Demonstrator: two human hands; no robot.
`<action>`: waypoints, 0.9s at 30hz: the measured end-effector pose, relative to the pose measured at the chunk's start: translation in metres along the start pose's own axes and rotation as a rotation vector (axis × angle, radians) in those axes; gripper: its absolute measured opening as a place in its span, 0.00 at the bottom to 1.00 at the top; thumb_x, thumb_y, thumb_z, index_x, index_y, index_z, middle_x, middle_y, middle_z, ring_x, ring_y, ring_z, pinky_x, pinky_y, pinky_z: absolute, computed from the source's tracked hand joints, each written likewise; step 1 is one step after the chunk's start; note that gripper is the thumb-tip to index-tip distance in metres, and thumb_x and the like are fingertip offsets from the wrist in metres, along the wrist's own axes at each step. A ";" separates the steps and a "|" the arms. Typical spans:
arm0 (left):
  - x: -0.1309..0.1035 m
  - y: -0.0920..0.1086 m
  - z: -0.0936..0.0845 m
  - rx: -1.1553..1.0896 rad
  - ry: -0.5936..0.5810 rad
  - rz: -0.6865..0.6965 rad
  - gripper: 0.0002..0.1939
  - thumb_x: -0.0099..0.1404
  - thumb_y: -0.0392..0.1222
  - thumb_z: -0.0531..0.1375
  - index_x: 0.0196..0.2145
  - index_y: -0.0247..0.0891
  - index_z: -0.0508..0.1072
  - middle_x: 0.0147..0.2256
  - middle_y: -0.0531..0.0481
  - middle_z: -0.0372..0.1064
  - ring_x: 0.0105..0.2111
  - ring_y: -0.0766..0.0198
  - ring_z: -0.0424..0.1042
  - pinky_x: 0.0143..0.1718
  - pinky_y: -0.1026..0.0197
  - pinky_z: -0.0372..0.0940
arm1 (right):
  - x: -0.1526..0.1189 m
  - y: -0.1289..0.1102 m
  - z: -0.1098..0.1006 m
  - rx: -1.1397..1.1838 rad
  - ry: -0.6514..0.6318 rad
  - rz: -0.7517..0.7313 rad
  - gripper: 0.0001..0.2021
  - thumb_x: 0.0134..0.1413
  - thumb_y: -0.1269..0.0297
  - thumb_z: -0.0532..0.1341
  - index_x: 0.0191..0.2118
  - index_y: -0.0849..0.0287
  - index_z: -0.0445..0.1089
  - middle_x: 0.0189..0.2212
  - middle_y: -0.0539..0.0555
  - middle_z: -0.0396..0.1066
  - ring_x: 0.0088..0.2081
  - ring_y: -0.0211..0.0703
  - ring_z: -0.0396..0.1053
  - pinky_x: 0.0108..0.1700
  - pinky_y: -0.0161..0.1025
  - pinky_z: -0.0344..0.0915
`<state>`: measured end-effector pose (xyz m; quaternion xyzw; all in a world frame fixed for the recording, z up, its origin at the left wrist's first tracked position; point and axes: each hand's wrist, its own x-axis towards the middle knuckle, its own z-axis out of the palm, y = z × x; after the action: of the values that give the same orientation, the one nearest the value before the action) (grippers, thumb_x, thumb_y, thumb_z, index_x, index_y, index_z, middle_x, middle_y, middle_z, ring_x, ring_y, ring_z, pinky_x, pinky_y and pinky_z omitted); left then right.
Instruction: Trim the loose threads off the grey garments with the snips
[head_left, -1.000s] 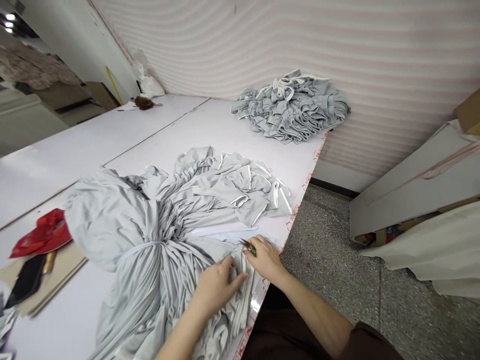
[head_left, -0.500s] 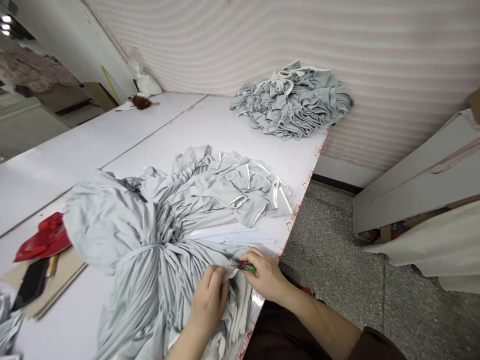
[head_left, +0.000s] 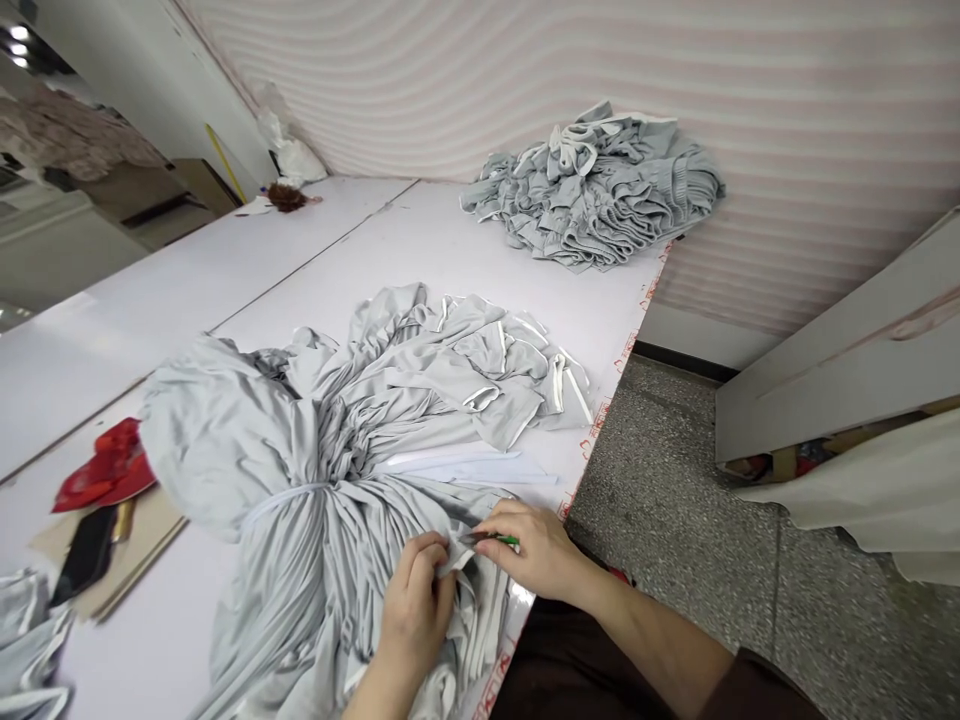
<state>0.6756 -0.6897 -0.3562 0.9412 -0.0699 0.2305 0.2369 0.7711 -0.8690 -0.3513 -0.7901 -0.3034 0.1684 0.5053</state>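
Observation:
My left hand (head_left: 420, 595) pinches the edge of a light grey garment (head_left: 262, 590) with white trim, part of a bundle lying near the front of the table. My right hand (head_left: 532, 545) grips small green-handled thread snips (head_left: 508, 540), their dark blades pointing left at the pinched cloth. The blade tips are close to my left fingertips; whether they touch the fabric I cannot tell. A pale cloth strip (head_left: 289, 497) ties the bundle around its middle. White folded pieces (head_left: 480, 465) lie between the bundle's two spread halves.
A second pile of grey garments (head_left: 600, 190) sits at the table's far right corner. On the left are a red cloth (head_left: 109, 465), a black phone (head_left: 84, 555) and brown card (head_left: 139, 550). The table edge (head_left: 592, 450) drops to a speckled floor (head_left: 690, 480).
The snips have turned in my right hand, so less of the green handle shows. My left hand keeps its pinch on the cloth. The view has shifted slightly.

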 end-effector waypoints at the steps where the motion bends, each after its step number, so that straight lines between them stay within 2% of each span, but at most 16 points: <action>1: 0.000 0.001 0.000 -0.003 0.000 -0.009 0.10 0.64 0.27 0.51 0.37 0.41 0.60 0.37 0.47 0.65 0.38 0.63 0.69 0.37 0.61 0.66 | 0.000 0.000 -0.001 0.000 -0.001 -0.001 0.08 0.56 0.63 0.65 0.42 0.52 0.78 0.37 0.51 0.77 0.38 0.43 0.75 0.40 0.36 0.67; 6: 0.001 0.005 -0.003 -0.004 -0.020 -0.060 0.10 0.65 0.26 0.51 0.37 0.42 0.60 0.38 0.47 0.66 0.38 0.62 0.69 0.38 0.60 0.66 | 0.000 -0.001 -0.001 0.000 -0.020 -0.025 0.10 0.56 0.62 0.65 0.44 0.51 0.78 0.38 0.51 0.77 0.38 0.42 0.75 0.40 0.35 0.67; 11: 0.000 0.005 -0.004 -0.005 -0.026 -0.021 0.10 0.64 0.26 0.52 0.36 0.42 0.61 0.37 0.47 0.66 0.37 0.63 0.70 0.36 0.61 0.66 | 0.001 0.000 0.001 -0.038 0.023 -0.010 0.07 0.57 0.64 0.64 0.40 0.53 0.79 0.36 0.51 0.77 0.38 0.42 0.75 0.39 0.35 0.66; 15: -0.001 0.005 -0.003 -0.007 0.001 -0.074 0.10 0.64 0.26 0.51 0.35 0.42 0.60 0.36 0.47 0.67 0.37 0.62 0.70 0.37 0.59 0.66 | 0.004 -0.002 -0.001 -0.040 -0.008 0.004 0.08 0.55 0.62 0.66 0.41 0.51 0.79 0.36 0.50 0.77 0.37 0.42 0.75 0.39 0.35 0.67; 21: 0.001 0.001 -0.006 -0.005 -0.012 -0.001 0.11 0.61 0.26 0.52 0.34 0.42 0.61 0.35 0.48 0.68 0.36 0.62 0.72 0.36 0.60 0.67 | 0.009 -0.003 0.001 -0.003 0.011 -0.006 0.06 0.57 0.64 0.64 0.38 0.52 0.79 0.34 0.50 0.77 0.36 0.41 0.75 0.38 0.34 0.66; 27: -0.002 -0.001 -0.006 0.003 0.023 -0.033 0.10 0.61 0.27 0.53 0.33 0.42 0.61 0.35 0.48 0.67 0.35 0.63 0.71 0.35 0.61 0.67 | 0.001 -0.006 0.002 0.011 -0.023 0.007 0.08 0.55 0.62 0.65 0.41 0.53 0.76 0.36 0.51 0.75 0.38 0.42 0.73 0.40 0.36 0.66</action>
<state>0.6723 -0.6856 -0.3529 0.9399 -0.0514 0.2373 0.2401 0.7686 -0.8655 -0.3463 -0.7864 -0.3053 0.1808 0.5056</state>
